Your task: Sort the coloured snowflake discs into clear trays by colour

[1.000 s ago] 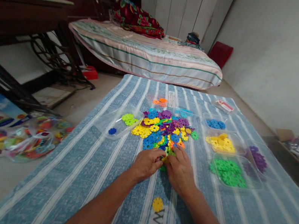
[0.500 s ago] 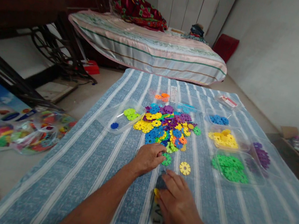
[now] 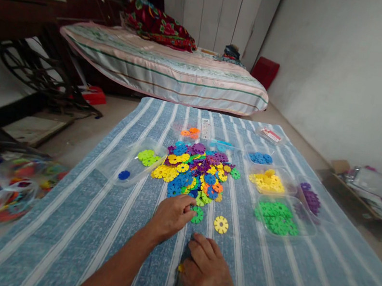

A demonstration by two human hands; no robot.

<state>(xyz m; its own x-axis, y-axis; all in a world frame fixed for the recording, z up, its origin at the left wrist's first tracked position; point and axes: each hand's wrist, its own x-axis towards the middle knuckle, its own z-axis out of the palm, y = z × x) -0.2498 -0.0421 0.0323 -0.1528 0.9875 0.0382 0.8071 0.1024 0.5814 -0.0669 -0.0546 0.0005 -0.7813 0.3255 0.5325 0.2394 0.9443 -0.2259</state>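
Head view, left hand (image 3: 172, 213) beside green notched disc (image 3: 197, 215), flat, gear-like

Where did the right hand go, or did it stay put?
Yes, it moved: the right hand pulled back, away from the disc pile, down the striped cloth.

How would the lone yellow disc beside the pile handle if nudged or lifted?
The yellow disc looks like thin, rigid plastic, probably light and stiff. Lying flat on the striped cloth, it should slide or snag rather than roll. Its notched rim likely aids grip.
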